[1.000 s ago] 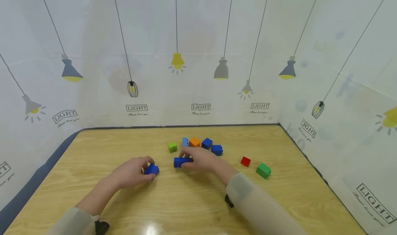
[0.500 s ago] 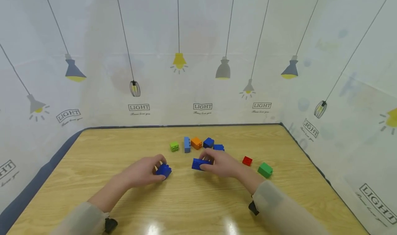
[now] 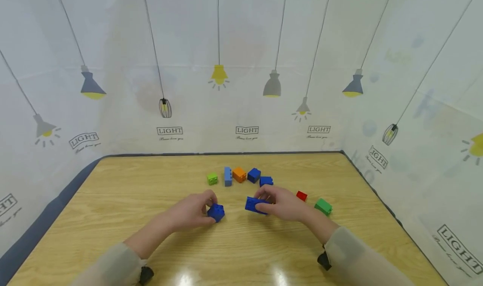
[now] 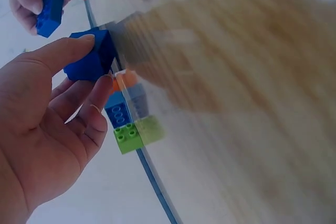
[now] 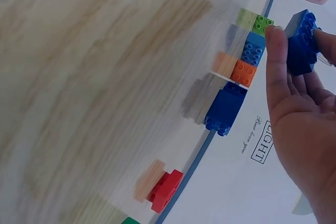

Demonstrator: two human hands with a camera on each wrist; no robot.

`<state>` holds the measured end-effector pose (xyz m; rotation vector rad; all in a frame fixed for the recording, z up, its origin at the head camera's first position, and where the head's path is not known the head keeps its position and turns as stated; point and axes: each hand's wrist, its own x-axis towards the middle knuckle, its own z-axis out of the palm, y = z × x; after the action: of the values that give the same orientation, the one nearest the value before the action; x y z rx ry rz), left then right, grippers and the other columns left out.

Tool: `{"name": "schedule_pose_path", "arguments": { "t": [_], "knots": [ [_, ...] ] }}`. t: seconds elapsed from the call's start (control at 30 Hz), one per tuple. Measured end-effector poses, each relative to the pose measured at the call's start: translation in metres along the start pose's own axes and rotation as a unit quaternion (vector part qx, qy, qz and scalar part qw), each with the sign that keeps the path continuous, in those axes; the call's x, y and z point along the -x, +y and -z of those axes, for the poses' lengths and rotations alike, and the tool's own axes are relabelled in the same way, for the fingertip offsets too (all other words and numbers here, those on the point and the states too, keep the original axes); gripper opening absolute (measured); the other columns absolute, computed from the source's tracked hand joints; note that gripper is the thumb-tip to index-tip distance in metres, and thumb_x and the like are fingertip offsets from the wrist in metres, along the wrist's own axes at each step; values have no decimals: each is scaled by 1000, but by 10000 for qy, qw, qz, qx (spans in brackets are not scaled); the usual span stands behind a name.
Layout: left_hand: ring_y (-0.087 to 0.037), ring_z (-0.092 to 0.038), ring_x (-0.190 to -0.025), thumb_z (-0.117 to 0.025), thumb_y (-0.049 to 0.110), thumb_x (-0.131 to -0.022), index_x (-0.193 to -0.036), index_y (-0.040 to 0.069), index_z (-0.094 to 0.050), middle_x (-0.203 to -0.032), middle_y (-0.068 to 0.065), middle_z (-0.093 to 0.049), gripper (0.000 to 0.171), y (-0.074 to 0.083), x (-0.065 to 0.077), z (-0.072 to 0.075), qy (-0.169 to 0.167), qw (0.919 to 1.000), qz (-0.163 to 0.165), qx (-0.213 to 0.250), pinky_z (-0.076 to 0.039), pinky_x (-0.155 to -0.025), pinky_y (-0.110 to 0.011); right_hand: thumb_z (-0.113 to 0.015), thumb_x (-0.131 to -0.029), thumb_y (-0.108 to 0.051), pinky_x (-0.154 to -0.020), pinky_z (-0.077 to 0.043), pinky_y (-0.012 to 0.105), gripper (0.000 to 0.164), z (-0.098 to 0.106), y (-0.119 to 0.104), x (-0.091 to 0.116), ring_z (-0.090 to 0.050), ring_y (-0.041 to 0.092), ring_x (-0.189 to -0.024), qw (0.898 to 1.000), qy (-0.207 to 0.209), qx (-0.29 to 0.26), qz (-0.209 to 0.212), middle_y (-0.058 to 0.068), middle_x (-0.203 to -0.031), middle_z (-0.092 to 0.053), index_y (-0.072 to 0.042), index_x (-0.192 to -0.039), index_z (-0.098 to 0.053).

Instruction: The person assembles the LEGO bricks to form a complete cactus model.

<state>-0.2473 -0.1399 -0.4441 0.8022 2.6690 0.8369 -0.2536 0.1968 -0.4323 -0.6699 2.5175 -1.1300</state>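
In the head view my left hand (image 3: 192, 210) pinches a chunky dark blue toy brick (image 3: 216, 213) between thumb and fingers, its studs tipped up and to the right. The left wrist view shows the thumb laid along this blue brick (image 4: 90, 56), fingertips under its far side. To the right, my right hand (image 3: 283, 204) grips a longer dark blue brick (image 3: 252, 204) by its right end. Seen from the right wrist, that long brick (image 5: 301, 43) is tilted, with studs facing the thumb. A short gap separates the two held bricks, both above the wooden table (image 3: 226, 252).
Behind the hands lie a lime brick (image 3: 212, 178), a light blue brick (image 3: 228, 176), an orange brick (image 3: 239, 174) and two dark blue bricks (image 3: 254, 175). A red brick (image 3: 301, 196) and a green brick (image 3: 323, 206) lie to the right. A lamp-print curtain (image 3: 203, 110) surrounds the table's far edges.
Both hands have moved right and a little nearer with their blue bricks. The left brick has turned, showing its studs more. The right brick has come away from the light blue brick and tilted.
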Motion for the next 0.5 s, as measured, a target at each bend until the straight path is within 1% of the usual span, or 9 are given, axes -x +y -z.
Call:
{"name": "schedule_pose_path", "arguments": {
  "t": [0.1, 0.17, 0.23, 0.3, 0.4, 0.5],
  "knots": [
    [-13, -68, -90, -87, 14, -94, -124, 12, -61, -125, -13, -76, 39, 4, -2, -5, -13, 9997, -183, 140, -61, -80, -35, -72, -108, -29, -85, -68, 49, 26, 2, 5, 3, -74, 26, -97, 9993, -50, -362, -31, 7, -118, -70, -14, -130, -69],
    [-12, -65, -84, -87, 14, -94, -122, 11, -61, -125, -13, -75, 39, 7, -4, -8, -26, 9993, -288, 227, -58, -74, -30, -70, -109, -29, -84, -68, 49, 28, 3, 9, 4, -74, 30, -98, 9986, -73, -524, -26, 9, -121, -70, -13, -132, -69],
    [-12, -62, -82, -87, 14, -93, -121, 12, -62, -124, -12, -73, 38, 8, -5, -12, -22, 9989, -366, 278, -54, -72, -27, -69, -110, -28, -81, -67, 48, 30, 4, 10, 6, -74, 32, -98, 9981, -73, -613, -1, 11, -124, -70, -12, -136, -69],
    [-12, -61, -83, -87, 15, -93, -120, 13, -62, -122, -7, -72, 36, 9, -7, -15, -49, 9989, -345, 313, -54, -73, -27, -67, -111, -26, -78, -66, 45, 32, 5, 11, 8, -74, 34, -98, 9980, -63, -633, 56, 12, -129, -69, -13, -141, -69],
    [-13, -61, -89, -87, 17, -95, -119, 15, -63, -118, -2, -70, 34, 13, -11, -18, -132, 9989, -241, 367, -54, -77, -28, -64, -113, -25, -71, -62, 36, 34, 5, 12, 10, -72, 37, -96, 9981, -25, -605, 120, 12, -135, -68, -18, -146, -69],
    [-13, -62, -93, -87, 20, -95, -119, 17, -64, -117, 2, -69, 33, 17, -14, -20, -214, 9988, -193, 387, -55, -81, -30, -61, -114, -24, -70, -59, 33, 34, 5, 14, 11, -70, 37, -96, 9982, 27, -581, 152, 10, -131, -69, -23, -147, -70]
  ]
}}
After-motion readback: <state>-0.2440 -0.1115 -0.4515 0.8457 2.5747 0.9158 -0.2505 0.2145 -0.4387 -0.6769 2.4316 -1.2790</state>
